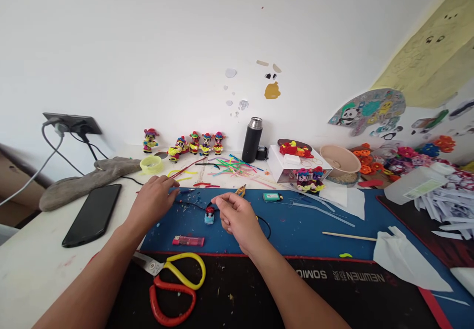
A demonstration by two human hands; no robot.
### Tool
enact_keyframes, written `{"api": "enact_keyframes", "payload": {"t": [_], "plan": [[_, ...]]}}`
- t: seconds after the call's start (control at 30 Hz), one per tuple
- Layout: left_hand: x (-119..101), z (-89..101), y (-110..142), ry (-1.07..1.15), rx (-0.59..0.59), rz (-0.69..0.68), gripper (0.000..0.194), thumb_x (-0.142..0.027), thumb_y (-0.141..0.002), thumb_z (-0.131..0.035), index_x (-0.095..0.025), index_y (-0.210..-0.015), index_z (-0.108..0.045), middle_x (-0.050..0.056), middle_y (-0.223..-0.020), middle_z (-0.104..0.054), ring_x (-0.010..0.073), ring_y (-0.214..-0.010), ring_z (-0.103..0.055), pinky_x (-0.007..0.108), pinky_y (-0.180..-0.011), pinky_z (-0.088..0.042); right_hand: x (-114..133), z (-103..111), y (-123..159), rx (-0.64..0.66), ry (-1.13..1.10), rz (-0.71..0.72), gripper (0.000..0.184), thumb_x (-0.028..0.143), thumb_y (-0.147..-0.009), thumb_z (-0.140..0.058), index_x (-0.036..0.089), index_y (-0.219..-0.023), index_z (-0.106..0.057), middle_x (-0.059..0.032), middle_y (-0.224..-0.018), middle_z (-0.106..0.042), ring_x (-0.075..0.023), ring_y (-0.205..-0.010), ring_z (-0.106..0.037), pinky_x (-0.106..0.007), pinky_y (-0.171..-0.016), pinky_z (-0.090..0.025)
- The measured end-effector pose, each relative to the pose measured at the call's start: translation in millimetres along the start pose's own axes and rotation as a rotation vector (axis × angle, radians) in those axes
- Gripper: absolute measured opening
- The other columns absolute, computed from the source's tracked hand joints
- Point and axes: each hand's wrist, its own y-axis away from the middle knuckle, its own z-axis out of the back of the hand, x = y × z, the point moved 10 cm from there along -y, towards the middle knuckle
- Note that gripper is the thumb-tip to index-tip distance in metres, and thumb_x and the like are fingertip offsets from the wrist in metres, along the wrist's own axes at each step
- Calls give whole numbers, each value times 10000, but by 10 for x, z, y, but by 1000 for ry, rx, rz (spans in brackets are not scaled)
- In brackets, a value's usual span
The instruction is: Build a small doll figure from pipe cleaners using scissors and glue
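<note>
Behind the bench (33, 274), a white wall (148, 47) is carrying stickers, with a power strip (72, 123) hanging at the left. Small bright figures (200, 143) are lining its foot, and a black flask (252, 141) is standing beside a white box (292, 163). Coloured strips (235, 166) are lying scattered in front of the flask; a yellow bowl (151, 165), a piece of driftwood (89, 181) and a dark phone (92, 215) are occupying the left side. Nearer the person, a pink lighter (188, 240) is lying on the blue mat (296, 220), and scissors (159, 272) with yellow and red handles are resting below it, just under the left forearm's reach.

Between the hands, a doll (209, 216) is lying on the blue mat, showing a red top and a pale blue body, with a black cord (191, 204) running beside its head. The right hand (237, 215) is pinching, its grip apparently closing on the cord. The left hand (157, 196) is curling at the cord's other side; its grip cannot be told.
</note>
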Motion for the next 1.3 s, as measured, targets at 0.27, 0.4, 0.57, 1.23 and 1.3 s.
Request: {"api": "enact_keyframes", "payload": {"t": [0.27, 0.4, 0.57, 1.23, 1.3], "plan": [[-124, -151, 8, 146, 180, -24, 378, -415, -971, -423, -229, -919, -749, 120, -959, -804, 331, -914, -718, 403, -787, -493, -52, 2, -30, 4, -4, 12, 421, 557, -791, -810, 168, -921, -714, 91, -529, -405, -60, -433, -261, -240, -420, -174], [-105, -188, 13, 210, 195, -3, 353, -414, -967, -432, -252, -912, -740, 85, -938, -812, 293, -877, -731, 359, -757, -491, -77, -16, -36, 13, -16, 15, 427, 566, -778, -819, 174, -901, -706, 94, -524, -394, -64, -442, -264, -235, -420, -187], [-108, -195, 15, 209, 206, -12, 343, -402, -970, -426, -255, -904, -729, 85, -934, -809, 290, -872, -732, 355, -759, -489, -129, 6, -73, 0, -11, 31, 432, 574, -767, -825, 177, -891, -709, 91, -524, -405, -64, -434, -265, -232, -407, -194], [-92, -230, 51, 231, 119, -104, 240, -391, -907, -538, -251, -971, -723, 120, -1076, -728, 327, -1076, -664, 439, -979, -502, -178, -56, -54, 45, 87, 42, 362, 546, -851, -762, 197, -894, -676, 73, -600, -447, -72, -460, -304, -230, -425, -215], [-75, -259, 57, 197, 132, -110, 214, -357, -885, -542, -255, -936, -723, 118, -1045, -711, 332, -1068, -651, 453, -983, -499, -179, -64, -47, 50, 112, 41, 355, 539, -864, -750, 193, -907, -683, 57, -635, -479, -75, -479, -326, -229, -431, -223]]}}
